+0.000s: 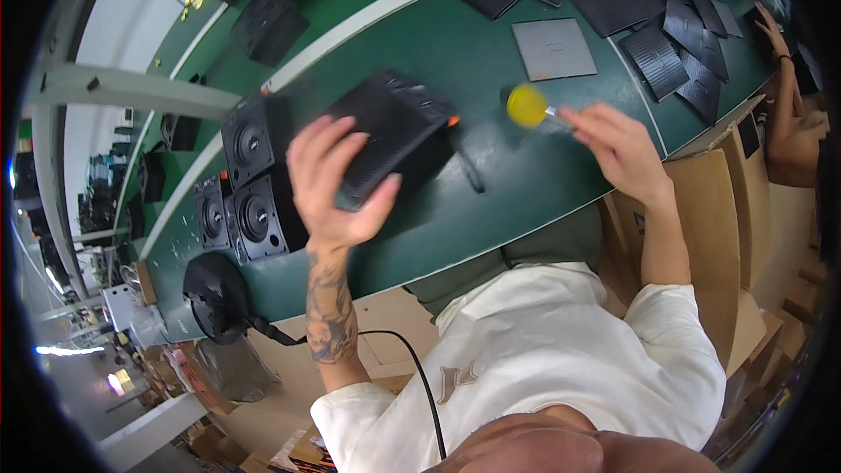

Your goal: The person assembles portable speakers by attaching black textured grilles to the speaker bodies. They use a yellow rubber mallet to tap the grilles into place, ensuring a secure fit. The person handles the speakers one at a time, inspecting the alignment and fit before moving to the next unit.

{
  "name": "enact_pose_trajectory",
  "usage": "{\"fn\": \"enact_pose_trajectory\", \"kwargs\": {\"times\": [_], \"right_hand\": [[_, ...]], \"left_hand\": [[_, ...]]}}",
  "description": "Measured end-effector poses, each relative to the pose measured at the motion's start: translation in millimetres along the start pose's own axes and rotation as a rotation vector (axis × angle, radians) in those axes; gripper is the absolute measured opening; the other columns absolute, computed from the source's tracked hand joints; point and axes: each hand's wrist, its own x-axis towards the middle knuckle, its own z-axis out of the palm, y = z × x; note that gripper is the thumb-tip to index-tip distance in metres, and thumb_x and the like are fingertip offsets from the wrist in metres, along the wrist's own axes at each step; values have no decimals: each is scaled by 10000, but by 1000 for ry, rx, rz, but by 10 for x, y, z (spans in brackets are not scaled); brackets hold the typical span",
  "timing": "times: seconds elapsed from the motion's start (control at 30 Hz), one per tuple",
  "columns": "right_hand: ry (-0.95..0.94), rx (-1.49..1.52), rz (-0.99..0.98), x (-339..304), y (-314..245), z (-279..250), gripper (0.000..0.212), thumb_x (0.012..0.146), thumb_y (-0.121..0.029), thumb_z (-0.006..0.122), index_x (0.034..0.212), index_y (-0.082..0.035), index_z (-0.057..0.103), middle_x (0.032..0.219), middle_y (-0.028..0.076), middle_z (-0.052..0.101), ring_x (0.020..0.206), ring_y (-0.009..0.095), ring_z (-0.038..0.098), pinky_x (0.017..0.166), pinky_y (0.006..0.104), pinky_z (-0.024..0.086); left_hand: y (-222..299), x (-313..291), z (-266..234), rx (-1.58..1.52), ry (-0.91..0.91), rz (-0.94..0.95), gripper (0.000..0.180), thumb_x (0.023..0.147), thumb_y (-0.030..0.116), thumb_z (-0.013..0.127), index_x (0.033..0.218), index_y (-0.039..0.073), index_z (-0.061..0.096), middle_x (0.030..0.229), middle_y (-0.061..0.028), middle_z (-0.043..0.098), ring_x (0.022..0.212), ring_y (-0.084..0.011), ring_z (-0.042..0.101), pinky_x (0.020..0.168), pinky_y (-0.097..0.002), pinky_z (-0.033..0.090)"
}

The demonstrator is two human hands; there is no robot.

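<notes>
A black speaker box [385,136], slightly blurred, stands tilted in the picture on the green bench, with a dark strap or cable [469,166] beside its right side. My left hand [337,180] lies against its near left edge, fingers spread and thumb apart; whether it bears on the box I cannot tell. In my right hand [618,149] is a mallet [528,106] with a round yellow head and a metal shaft. The fingers wrap its handle, and the head hangs over the bench, to the right of the box and apart from it.
Several speakers [257,217] with round cones are stacked at the left. A black bag-like thing [215,293] hangs by the bench corner. A grey panel [554,48] and several black panels [654,61] lie at the far right. A co-worker's arm [788,96] reaches in there. Cardboard [692,219] stands below.
</notes>
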Motion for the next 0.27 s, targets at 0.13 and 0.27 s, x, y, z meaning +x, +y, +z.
{"fn": "enact_pose_trajectory", "kwargs": {"times": [0.13,0.27], "right_hand": [[-97,-183,-50,-130,88,32,331,854,-25,727,1177,-94,740,965,70,671,857,266,657,768,358,526],[-58,-175,17,-156,3,157,305,869,-43,710,1163,-112,748,1022,58,684,1033,273,643,846,370,521]], "left_hand": [[122,672,-198,103,-198,-346,386,824,245,811,1128,34,702,1191,-138,688,1196,-299,615,1060,-390,447],[-117,1069,-40,251,-402,-237,594,894,475,754,1314,66,659,1337,-183,629,1324,-357,524,1104,-426,427]]}}
